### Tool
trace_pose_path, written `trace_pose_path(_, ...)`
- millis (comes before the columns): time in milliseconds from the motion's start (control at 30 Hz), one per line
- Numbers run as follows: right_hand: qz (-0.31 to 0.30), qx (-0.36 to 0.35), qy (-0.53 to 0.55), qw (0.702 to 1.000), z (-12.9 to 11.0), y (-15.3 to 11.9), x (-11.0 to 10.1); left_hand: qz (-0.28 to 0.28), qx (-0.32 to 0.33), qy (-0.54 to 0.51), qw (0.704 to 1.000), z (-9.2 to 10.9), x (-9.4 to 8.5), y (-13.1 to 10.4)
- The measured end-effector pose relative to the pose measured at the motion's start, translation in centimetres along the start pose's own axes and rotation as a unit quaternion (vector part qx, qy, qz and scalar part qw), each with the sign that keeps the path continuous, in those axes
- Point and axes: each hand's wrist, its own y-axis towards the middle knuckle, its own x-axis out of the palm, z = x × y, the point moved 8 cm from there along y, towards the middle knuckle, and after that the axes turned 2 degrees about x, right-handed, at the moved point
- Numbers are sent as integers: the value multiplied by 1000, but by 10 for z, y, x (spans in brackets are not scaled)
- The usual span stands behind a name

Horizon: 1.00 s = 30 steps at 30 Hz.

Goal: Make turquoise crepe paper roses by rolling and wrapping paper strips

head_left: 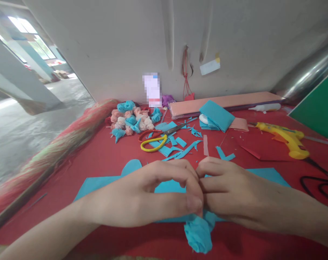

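Clearly, from the head view, the two hands meet at their fingertips over a red table [96,155]. The left hand [137,198] bends thumb and forefinger into a loose ring, their tips pinched together on the upper end of a blue paper flower [198,236]. The flower hangs just below those fingertips, on the wearer's side; gripping it by one end probably keeps the layers wound while the ruffled head stays uncrushed. The right hand [242,198] has its fingers curled in against the left ones, perhaps to steady the same end, but its tips are hidden, so I cannot tell whether it grips anything.

Beneath both hands lies a blue paper sheet [99,186]. Beyond the left hand, scissors [166,135] rest among blue scraps [181,141], finger loops turned nearer the hands, seemingly for easy reach. A pile of paper flowers [131,121] sits farther off, presumably out of the working space. Beyond the right hand, a yellow glue gun [291,140] lies with its grip towards the wearer, likely handy for that side.
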Motion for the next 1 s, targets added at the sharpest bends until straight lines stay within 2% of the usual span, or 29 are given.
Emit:
trace_pose_path(167, -9, 6, -5, 1000, 0, 0, 1, 5, -24, 23, 999, -3, -1, 0)
trace_pose_path(333, 14, -8, 9, 1000, -2, 2, -2, 4, -28, 51, 998, -3, -1, 0)
trace_pose_path(667, 16, -5, 41, 999, 0, 1, -3, 22, -24, 73, 997, -3, 0, 0)
trace_pose_path(800, -5, 7, 56, 998, 2, 0, 1, 11, -21, 52, 998, -2, 3, 0)
trace_pose_path(1000, -43, 34, 55, 997, 3, -1, 8, 18, -21, 85, 996, -3, 5, 0)
